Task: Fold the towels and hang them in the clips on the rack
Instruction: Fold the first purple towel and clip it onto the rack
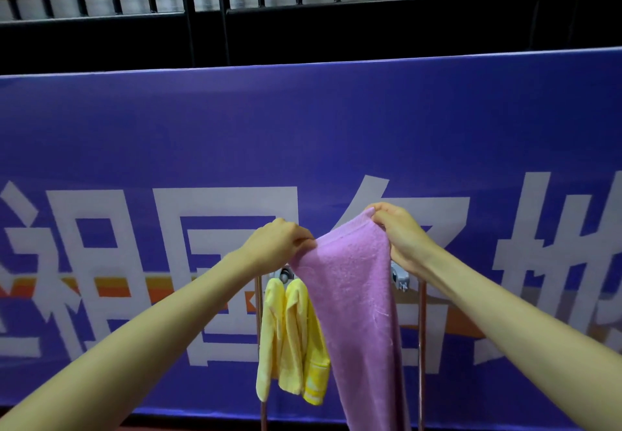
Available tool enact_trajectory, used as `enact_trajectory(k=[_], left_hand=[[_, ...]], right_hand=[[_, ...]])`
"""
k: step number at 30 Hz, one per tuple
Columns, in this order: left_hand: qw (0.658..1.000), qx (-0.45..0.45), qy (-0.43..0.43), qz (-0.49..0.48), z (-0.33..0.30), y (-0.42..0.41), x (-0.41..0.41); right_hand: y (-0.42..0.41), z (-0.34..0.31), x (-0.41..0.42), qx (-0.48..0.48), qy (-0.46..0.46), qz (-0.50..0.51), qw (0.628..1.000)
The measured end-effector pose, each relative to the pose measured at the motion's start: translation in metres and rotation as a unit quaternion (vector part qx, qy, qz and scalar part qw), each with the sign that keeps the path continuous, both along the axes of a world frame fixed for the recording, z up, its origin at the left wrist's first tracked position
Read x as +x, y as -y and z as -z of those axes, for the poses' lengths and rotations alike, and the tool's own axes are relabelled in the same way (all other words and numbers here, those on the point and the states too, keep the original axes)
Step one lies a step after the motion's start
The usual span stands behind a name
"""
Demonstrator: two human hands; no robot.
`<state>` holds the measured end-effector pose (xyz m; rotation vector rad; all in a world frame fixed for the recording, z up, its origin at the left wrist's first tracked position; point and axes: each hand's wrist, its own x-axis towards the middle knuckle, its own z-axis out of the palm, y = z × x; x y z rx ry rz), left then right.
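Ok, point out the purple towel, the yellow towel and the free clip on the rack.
purple towel (353, 296), head view, middle of the hanging cloth.
yellow towel (289, 339), head view, centre of its folds.
free clip (400, 277), head view, its grey body.

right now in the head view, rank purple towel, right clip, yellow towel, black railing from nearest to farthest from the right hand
1. Purple towel: its top corner is pinched in the right hand.
2. Right clip: just below that hand, on the rack.
3. Yellow towel: hanging lower left, past the purple one.
4. Black railing: far behind, above the blue banner.
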<state>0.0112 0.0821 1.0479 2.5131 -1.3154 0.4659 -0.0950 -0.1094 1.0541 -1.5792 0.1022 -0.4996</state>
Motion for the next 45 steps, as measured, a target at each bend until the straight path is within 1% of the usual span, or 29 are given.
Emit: enact_trajectory(k=[4, 11, 16, 20, 24, 31, 34, 39, 43, 45], left_hand=[[0.999, -0.014, -0.048, 0.015, -0.004, 0.003, 0.0], [0.997, -0.016, -0.07, 0.035, 0.002, 0.002, 0.0], [0.995, -0.037, -0.081, 0.05, 0.006, -0.001, -0.001], [0.993, -0.076, -0.086, 0.027, 0.008, -0.001, -0.002], [0.991, -0.096, -0.089, 0.012, 0.008, -0.002, -0.003], [0.987, -0.127, -0.092, -0.03, 0.004, -0.005, -0.005], [0.984, -0.142, -0.102, -0.043, 0.003, -0.004, -0.007], [0.981, -0.148, -0.112, -0.053, 0.001, -0.003, -0.007], [0.984, -0.133, -0.105, -0.047, 0.0, -0.004, -0.005], [0.988, -0.109, -0.108, -0.036, 0.0, -0.006, -0.003]], right_hand=[[0.002, -0.004, -0.001, 0.012, 0.014, -0.004, 1.0], [0.009, 0.001, -0.005, -0.008, 0.01, -0.014, 1.0], [0.01, 0.006, -0.005, 0.003, 0.025, -0.003, 1.0], [0.007, 0.012, -0.003, 0.014, 0.05, -0.011, 0.999], [0.004, 0.018, 0.001, 0.016, 0.074, -0.005, 0.997], [0.002, 0.023, 0.011, 0.021, 0.069, 0.006, 0.997], [0.0, 0.024, 0.012, 0.0, 0.066, 0.012, 0.998], [0.001, 0.027, 0.016, -0.062, 0.059, 0.017, 0.996], [0.004, 0.029, 0.015, -0.052, 0.06, 0.015, 0.997], [0.005, 0.028, 0.015, -0.036, 0.061, 0.018, 0.997]])
